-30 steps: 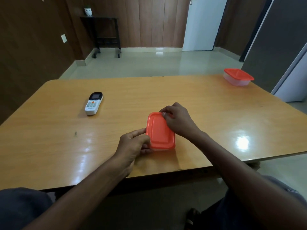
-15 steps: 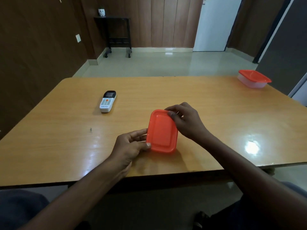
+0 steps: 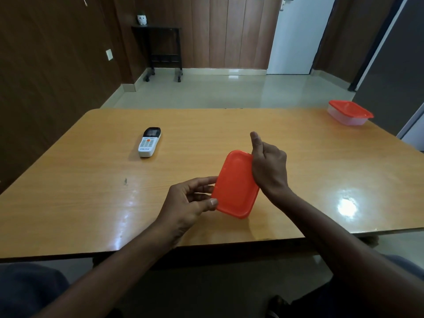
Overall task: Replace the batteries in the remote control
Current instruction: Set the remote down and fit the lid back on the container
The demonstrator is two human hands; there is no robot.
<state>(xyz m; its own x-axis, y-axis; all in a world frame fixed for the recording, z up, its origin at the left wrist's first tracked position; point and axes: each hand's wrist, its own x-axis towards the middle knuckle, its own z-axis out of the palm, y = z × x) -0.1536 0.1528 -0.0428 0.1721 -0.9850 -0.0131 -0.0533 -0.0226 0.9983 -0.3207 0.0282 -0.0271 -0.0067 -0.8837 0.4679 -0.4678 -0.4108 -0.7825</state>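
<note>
Both our hands are on an orange lid (image 3: 236,183) tilted up above the near middle of the table (image 3: 298,171). Our left hand (image 3: 190,200) pinches the lid's left edge between thumb and fingers. Our right hand (image 3: 269,167) is at the lid's right edge with fingers curled and thumb raised; we cannot tell how firmly it grips, since the fingertips are hidden behind the lid.

We see the remote (image 3: 149,142) lying flat on the table, well to the left and farther back, apart from both hands. It is white with a dark screen at its far end, grey buttons, one orange button, and a brand name at its near end. Nothing lies between it and our left hand.

At the far right corner sits a clear box (image 3: 350,112) with an orange lid on.
</note>
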